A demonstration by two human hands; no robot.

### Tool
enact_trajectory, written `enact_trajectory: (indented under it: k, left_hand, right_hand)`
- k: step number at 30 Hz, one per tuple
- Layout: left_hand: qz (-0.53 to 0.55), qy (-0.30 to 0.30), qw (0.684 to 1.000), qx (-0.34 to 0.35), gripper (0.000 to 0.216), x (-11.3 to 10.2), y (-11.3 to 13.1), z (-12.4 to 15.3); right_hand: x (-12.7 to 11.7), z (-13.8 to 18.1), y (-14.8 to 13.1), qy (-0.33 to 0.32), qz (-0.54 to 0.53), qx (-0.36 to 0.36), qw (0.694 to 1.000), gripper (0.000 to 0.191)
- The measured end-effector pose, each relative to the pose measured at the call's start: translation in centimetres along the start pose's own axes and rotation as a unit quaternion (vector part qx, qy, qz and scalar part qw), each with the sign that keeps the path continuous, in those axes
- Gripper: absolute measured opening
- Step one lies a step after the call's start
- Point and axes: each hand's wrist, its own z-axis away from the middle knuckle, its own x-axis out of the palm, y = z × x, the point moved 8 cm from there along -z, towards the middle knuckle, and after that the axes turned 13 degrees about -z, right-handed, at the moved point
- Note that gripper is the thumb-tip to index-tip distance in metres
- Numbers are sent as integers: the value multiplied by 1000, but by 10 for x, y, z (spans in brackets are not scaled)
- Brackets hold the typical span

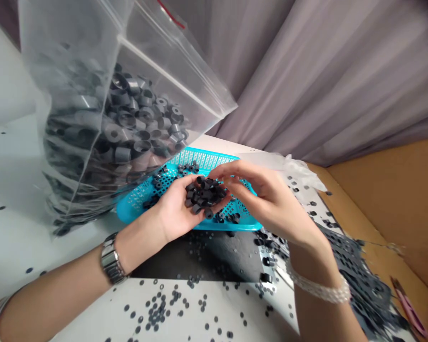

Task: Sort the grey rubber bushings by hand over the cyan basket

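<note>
My left hand (176, 206) is cupped palm up, cradling a heap of small black tube-shaped pieces (205, 194). From the right, my right hand (260, 194) bends over the heap, thumb and fingertips drawn together at its edge; whatever lies between them is hidden. Both hands are above a turquoise plastic basket (196, 153) with perforated sides, where more black pieces (188, 167) lie. A large clear zip bag (171, 61) stands left of the basket, partly filled with grey-black ring-shaped parts (128, 118).
Small black discs (157, 311) are scattered over the white table (92, 313). A dark sheet (214, 256) lies before the basket. At right are punched black sheets (360, 275), a pink-handled tool (410, 308) and a cardboard wall (388, 199). A grey curtain (324, 71) hangs behind.
</note>
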Motion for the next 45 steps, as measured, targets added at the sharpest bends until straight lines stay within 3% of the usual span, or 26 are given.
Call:
enact_trajectory:
  k: [4,8,11,14,17,21,25,30,35,38,40,42,45]
  left_hand:
    - [29,-11,999,10,16,3,2,0]
    - [32,17,999,32,22,-4,7,-3]
    - [23,31,998,39,22,-9,9,-5]
    - [15,3,1000,26,21,-6,7,-6]
    - [43,-6,999,19,21,-5,5,-7]
    - [117,35,992,18,26,-12,4,-10]
    - [140,31,989,24,26,-13,3,-11]
    - [140,25,989,24,29,-10,4,-10]
    - [128,7,992,13,36,-6,3,-9]
    - [125,3,992,20,36,-7,3,-10]
    - [121,3,992,21,34,-7,2,-9]
    - [114,8,993,23,32,-7,2,-8]
    - [104,14,994,19,29,-7,1,-6]
  right_hand:
    - [-9,1,11,43,-1,18,999,27]
    - [-15,3,31,73,74,71,992,19]
    - [-10,5,44,32,124,106,986,16]
    - [-2,18,49,-30,207,150,966,17]
    - [11,47,37,-80,261,164,948,37]
    - [26,92,2,-27,243,142,959,39]
    - [80,127,6,-154,160,114,968,32]
    - [113,130,27,-188,176,101,961,17]
    - [107,120,22,-211,138,147,956,19]
    - [84,113,24,-158,43,198,966,17]
    - [64,107,31,-68,-52,237,968,11]
    - [48,100,42,34,-175,266,947,7]
    - [38,87,53,140,-351,263,888,7]
